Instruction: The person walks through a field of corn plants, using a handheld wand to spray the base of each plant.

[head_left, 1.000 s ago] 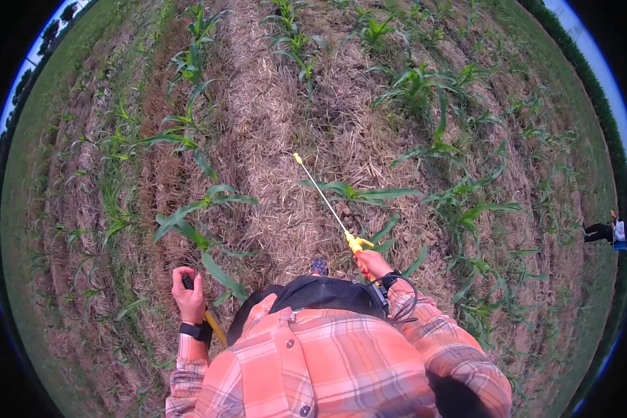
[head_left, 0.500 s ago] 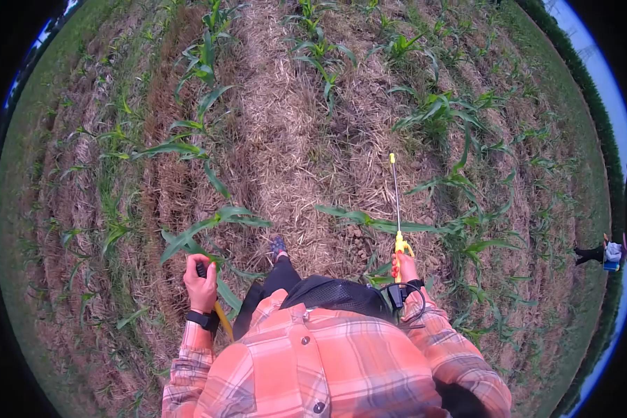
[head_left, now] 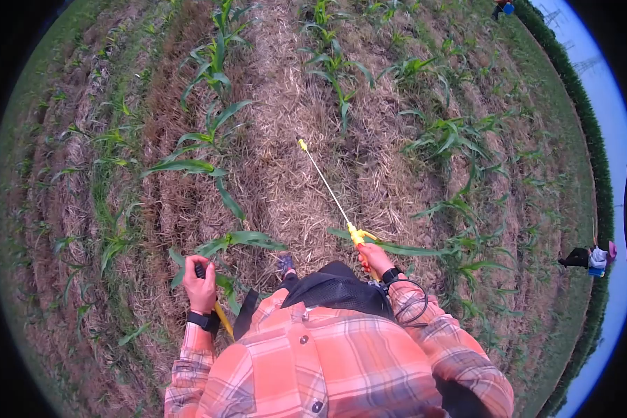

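Right hand: closed around yellow trigger grip of spray wand; black watch at wrist, black hose looping beside plaid sleeve. Wand: thin pale rod, slanting up and left from grip, yellow nozzle tip over straw strip between two maize rows.

Left hand: fist clamped on black-topped pump lever; yellow shaft running down past wrist, black watch just below fist.

Between hands: black strap or pack on chest, orange plaid shirt, one shoe on straw.

Ground: dry straw mulch in bands; young maize plants in rows left and right of wand, one leaf lying just under grip.

Far right edge of field: another person, bent low, well apart. Top edge: second figure, partly cut off.
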`<state>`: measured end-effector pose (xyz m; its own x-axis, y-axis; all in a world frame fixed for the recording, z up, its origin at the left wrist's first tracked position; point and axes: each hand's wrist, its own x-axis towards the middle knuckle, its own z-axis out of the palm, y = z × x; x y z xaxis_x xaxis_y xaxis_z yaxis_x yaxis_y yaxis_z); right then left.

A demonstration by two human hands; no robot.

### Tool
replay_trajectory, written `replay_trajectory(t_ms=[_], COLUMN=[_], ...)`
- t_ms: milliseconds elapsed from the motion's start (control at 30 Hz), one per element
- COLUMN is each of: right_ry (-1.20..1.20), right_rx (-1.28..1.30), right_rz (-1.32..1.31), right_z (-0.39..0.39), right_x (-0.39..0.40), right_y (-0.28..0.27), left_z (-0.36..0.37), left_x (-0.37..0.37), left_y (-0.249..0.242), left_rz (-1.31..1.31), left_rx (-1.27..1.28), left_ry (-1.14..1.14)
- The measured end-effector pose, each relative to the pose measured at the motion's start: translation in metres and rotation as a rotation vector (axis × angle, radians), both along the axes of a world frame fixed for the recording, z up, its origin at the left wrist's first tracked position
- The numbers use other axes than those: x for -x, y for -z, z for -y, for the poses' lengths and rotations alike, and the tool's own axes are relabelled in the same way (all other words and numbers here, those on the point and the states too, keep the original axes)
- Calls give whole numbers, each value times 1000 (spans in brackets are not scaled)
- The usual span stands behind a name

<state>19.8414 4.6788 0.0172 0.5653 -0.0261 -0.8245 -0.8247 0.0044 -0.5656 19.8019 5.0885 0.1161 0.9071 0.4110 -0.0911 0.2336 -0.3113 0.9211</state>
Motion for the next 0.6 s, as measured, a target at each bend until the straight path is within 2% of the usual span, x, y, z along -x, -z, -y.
replay_trajectory(t_ms=[67,167,233,433,600], right_ry=[-197,-327,-454,-561,-536], right_rx=[-54,-21,-65,-174,-185], right_rz=[9,-22,2,-4,38], right_z=[-15,-36,-45,-56,-53], right_x=[-11,-27,-40,-80,-131], right_y=[-3,-21,-23,2,19], left_z=[-6,-15,-23,-17,-12], left_x=[-9,-16,-24,-56,-107], left_y=[1,7,18,-9,-12], left_rz=[25,-11,83,-17,31], left_rx=[4,31,-106,8,-56], left_ry=[6,-7,53,-92,-71])
